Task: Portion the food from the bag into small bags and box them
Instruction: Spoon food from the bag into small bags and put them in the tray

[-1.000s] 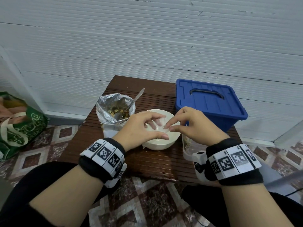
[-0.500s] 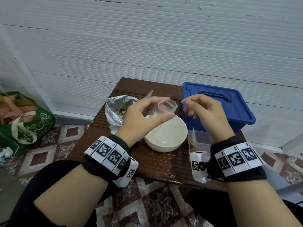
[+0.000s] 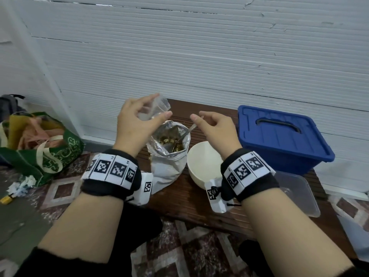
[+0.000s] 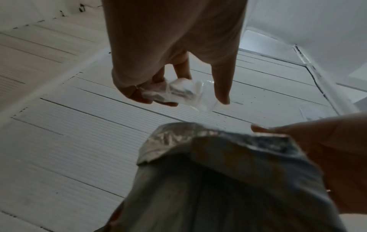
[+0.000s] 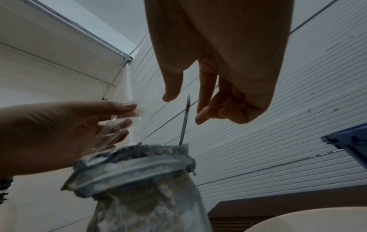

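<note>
My left hand (image 3: 159, 105) pinches a small clear plastic bag (image 3: 162, 102) between thumb and fingers, held just above the open foil food bag (image 3: 169, 166). The wrist views show the same clear bag (image 4: 184, 91) (image 5: 119, 124) crumpled in those fingers. A metal spoon (image 3: 187, 131) stands in the foil bag among the dried food. My right hand (image 3: 199, 120) hovers at the spoon's handle (image 5: 184, 122). The thumb and loosely curled fingers sit either side of the handle, with gaps showing.
A cream bowl (image 3: 203, 162) stands right of the foil bag on the brown slatted table (image 3: 185, 198). A lidded blue box (image 3: 279, 136) sits at the back right, a clear plastic container (image 3: 295, 192) in front of it. A green shopping bag (image 3: 40, 144) lies on the floor, left.
My left hand has carried the small clear bag from over the bowl up and left to above the foil bag. The right hand let go of it and moved to the spoon handle.
</note>
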The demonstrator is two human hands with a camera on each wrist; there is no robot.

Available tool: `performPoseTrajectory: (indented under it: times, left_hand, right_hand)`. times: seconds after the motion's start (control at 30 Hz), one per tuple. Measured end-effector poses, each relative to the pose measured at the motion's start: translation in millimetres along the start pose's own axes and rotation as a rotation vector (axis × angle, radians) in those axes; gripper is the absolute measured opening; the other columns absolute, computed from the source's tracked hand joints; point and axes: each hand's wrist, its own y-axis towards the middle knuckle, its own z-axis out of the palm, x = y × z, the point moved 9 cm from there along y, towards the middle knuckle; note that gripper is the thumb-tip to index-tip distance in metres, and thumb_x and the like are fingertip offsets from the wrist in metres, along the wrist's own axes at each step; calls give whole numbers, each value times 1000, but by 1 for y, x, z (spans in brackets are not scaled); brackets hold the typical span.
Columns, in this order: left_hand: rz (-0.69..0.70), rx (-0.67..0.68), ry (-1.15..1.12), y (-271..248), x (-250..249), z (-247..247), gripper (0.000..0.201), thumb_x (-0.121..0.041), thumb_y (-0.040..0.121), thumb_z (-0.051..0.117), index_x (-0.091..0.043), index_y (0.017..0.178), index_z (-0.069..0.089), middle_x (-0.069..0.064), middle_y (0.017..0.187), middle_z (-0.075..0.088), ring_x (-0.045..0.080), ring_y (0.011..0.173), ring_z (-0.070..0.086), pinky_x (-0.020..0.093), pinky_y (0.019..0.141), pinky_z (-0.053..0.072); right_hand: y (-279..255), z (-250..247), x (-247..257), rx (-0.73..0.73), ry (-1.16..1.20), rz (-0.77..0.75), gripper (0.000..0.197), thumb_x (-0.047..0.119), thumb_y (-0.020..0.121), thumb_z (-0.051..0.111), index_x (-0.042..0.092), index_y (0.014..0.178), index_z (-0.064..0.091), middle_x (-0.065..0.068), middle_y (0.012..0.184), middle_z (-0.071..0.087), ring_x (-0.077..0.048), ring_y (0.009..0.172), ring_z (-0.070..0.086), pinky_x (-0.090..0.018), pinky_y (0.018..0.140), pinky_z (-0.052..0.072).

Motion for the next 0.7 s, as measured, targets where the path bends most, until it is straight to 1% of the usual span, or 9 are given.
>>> performPoseTrajectory:
  times: [0.07, 0.13, 0.23, 0.3, 0.4, 0.47, 0.53, 0.6, 0.7]
  left_hand:
    - [1, 8, 21, 2, 4, 1, 56, -40, 72, 79, -35, 124, 60, -2, 114, 53, -1, 92, 51, -4, 70, 37]
    - [4, 20, 33, 2, 6, 3, 57, -40, 71, 80, -34, 124, 60, -3, 113, 54, 1, 94, 53, -3, 71, 37]
    - [1, 20, 7, 1, 8, 3, 54, -40, 69, 81, -31, 120, 62, -8, 113, 56, 7, 100, 55, 13, 84, 44]
    - [-22, 37, -22, 1, 10, 5, 51, -39, 69, 82, -31, 115, 62, -12, 110, 59, 6, 101, 56, 23, 88, 48]
    - [-71, 106, -45, 1, 15, 12, 46, -37, 70, 82, -28, 110, 61, -16, 97, 62, -4, 91, 57, 15, 81, 47]
    - [-92, 159, -53, 0, 18, 17, 44, -37, 70, 82, -28, 108, 62, -15, 95, 64, -6, 87, 58, 7, 73, 43]
    - [-112, 208, -38, -1, 21, 21, 41, -40, 70, 81, -32, 105, 60, -14, 98, 65, -6, 90, 59, 5, 71, 43]
    - [-129, 225, -17, -1, 23, 22, 41, -42, 69, 81, -37, 102, 57, -12, 103, 66, -1, 96, 59, 13, 78, 45]
    - [-140, 232, -11, -1, 25, 22, 43, -45, 69, 80, -36, 104, 57, -11, 106, 66, 4, 101, 60, 22, 86, 47]
  right_hand:
    - [0, 5, 8, -20, -57, -61, 23, 34, 89, 64, 16, 101, 72, 19, 76, 58, 6, 74, 51, -15, 72, 39]
    - [-2, 9, 16, -26, -145, -130, 20, 28, 93, 59, 14, 93, 74, 11, 74, 61, -3, 75, 53, -17, 71, 36]
    - [-8, 11, 28, -58, -214, -245, 23, 25, 96, 56, 11, 94, 74, 5, 75, 62, -8, 72, 53, -18, 65, 34]
    - [-14, 6, 42, -114, -252, -375, 24, 25, 96, 54, 11, 95, 73, 1, 77, 67, -13, 73, 57, -25, 69, 41]
    - [-22, 9, 58, -142, -373, -562, 29, 29, 95, 49, 11, 92, 72, -4, 78, 70, -26, 76, 61, -40, 73, 47]
    - [-26, 20, 58, -111, -488, -633, 30, 30, 94, 48, 13, 87, 72, -3, 74, 70, -28, 72, 58, -37, 69, 42]
    - [-27, 28, 52, -72, -510, -618, 29, 28, 94, 49, 14, 86, 72, -3, 74, 70, -28, 73, 57, -35, 68, 38]
    - [-23, 28, 42, -63, -417, -539, 27, 25, 96, 51, 11, 87, 72, -5, 76, 70, -28, 75, 59, -36, 71, 43]
    - [-17, 22, 30, -82, -285, -377, 26, 22, 97, 53, 9, 86, 72, -3, 72, 67, -18, 69, 58, -31, 67, 43]
